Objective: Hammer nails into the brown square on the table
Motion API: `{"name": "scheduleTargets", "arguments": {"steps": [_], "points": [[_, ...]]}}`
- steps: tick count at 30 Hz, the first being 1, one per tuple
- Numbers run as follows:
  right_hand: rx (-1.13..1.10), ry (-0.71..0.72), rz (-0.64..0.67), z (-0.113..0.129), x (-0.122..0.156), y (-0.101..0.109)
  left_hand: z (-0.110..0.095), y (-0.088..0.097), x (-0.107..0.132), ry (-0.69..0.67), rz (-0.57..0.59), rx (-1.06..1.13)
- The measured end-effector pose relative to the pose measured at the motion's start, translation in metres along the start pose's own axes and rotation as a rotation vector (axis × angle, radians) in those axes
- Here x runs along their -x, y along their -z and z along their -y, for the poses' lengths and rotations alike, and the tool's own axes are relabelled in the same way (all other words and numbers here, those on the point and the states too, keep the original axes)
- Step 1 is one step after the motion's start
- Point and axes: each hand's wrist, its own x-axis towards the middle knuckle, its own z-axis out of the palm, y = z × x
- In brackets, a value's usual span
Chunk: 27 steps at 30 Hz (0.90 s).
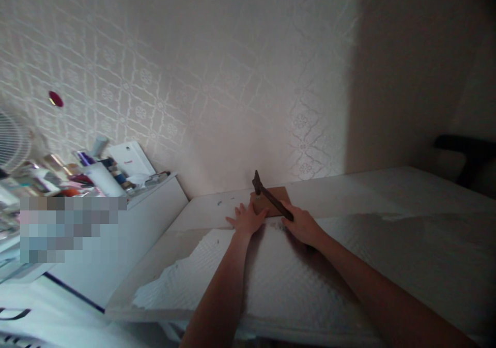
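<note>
My right hand (302, 225) is closed around the dark handle of a hammer (276, 201). The hammer's head points up and to the left, above a flat brown board (277, 194). That board lies on the white tabletop near the wall. My left hand (247, 220) rests with its fingers spread, its thumb on the board's left part and the other fingers on the tabletop beside it. Whether the hammer's head touches anything on the board is too small to tell.
A white textured sheet (189, 270) with ragged edges covers part of the tabletop (387, 185). To the left, a white cabinet (155, 221) carries bottles, a white box (132, 156) and other small items. A fan (13, 140) stands far left. Patterned wall (232, 89) rises behind.
</note>
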Motion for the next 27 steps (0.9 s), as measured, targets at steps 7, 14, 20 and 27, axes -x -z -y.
{"name": "scheduleTargets", "arguments": {"steps": [7,14,20,27], "points": [[-0.025,-0.051,0.004,-0.0001,-0.0014,0.0021,0.0003,0.0004,0.0002,0.004,-0.001,0.002],[-0.027,0.005,-0.004,-0.0021,-0.0008,-0.0002,-0.0009,0.0003,0.0004,0.011,0.008,-0.001],[-0.019,-0.016,-0.03,-0.0031,-0.0002,-0.0014,-0.0011,0.001,0.0014,0.013,0.014,-0.011],[-0.002,0.011,-0.006,-0.0023,0.0011,-0.0018,-0.0014,0.0011,0.0019,0.008,0.01,0.001]]}}
